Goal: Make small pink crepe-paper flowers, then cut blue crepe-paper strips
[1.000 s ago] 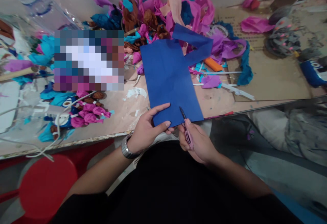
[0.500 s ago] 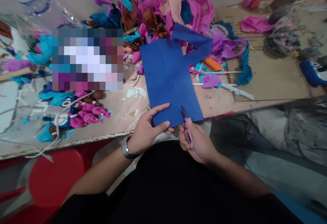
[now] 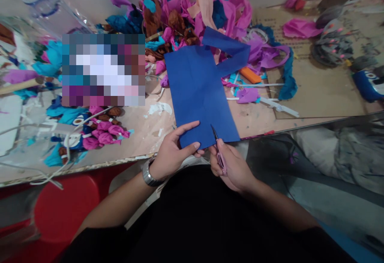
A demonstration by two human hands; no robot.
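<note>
From afar, I have the left hand (image 3: 168, 153) at seven o'clock, pinching the blue sheet (image 3: 199, 89) by its near edge. The right hand (image 3: 235, 169), at five, wraps pink-handled scissors (image 3: 221, 162), dark tip against the sheet, which reaches toward twelve over the counter (image 3: 139, 129).
</note>
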